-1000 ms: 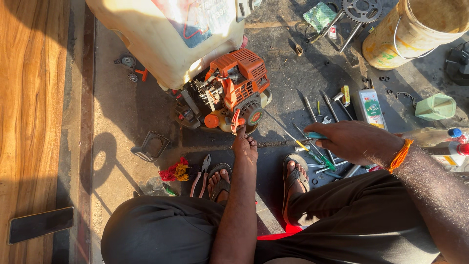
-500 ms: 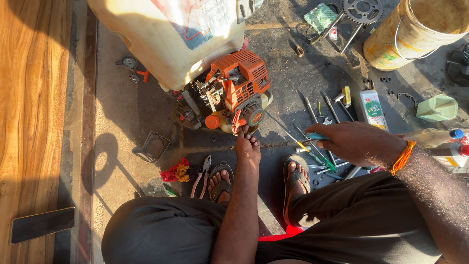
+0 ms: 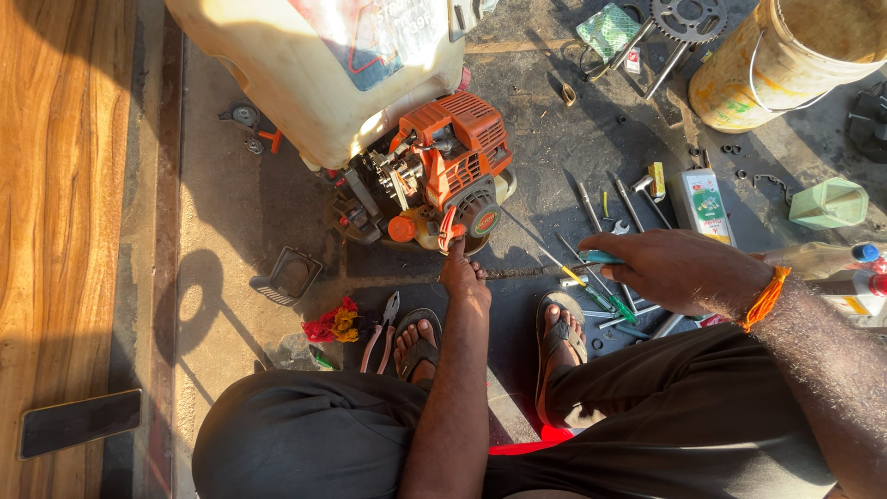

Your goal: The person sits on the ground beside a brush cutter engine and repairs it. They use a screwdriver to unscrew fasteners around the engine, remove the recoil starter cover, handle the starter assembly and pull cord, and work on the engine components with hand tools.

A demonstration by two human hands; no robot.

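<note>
1. The floor (image 3: pixel 249 212) is rough, dark, oil-stained concrete in hard sunlight, with a strip of wood-grain panel (image 3: pixel 55 185) along the left edge and a dark phone (image 3: pixel 81 421) lying flat on it.
2. A yellowish bucket (image 3: pixel 785 65) stands at the top right; its contents cannot be made out. A pale green plastic cup (image 3: pixel 829 203) lies on its side well right of the tools, and a clear bottle (image 3: pixel 822 259) with a blue cap lies just behind the right wrist.
3. An orange small engine (image 3: pixel 443 180) sits on the floor under a large whitish tank (image 3: pixel 314 74), just ahead of the person's sandalled feet.
4. The left hand (image 3: pixel 464 277) reaches to the engine's lower front, fingers curled against a red and white part there; whether it grips it I cannot tell.
5. The right hand (image 3: pixel 679 268) is closed around a teal-handled tool (image 3: pixel 601 258), held above the scattered screwdrivers (image 3: pixel 591 286).
6. Nearby lie red-handled pliers (image 3: pixel 381 333), a black grille cover (image 3: pixel 288 275), a toothed sprocket (image 3: pixel 688 17) and a small white carton (image 3: pixel 702 203).
</note>
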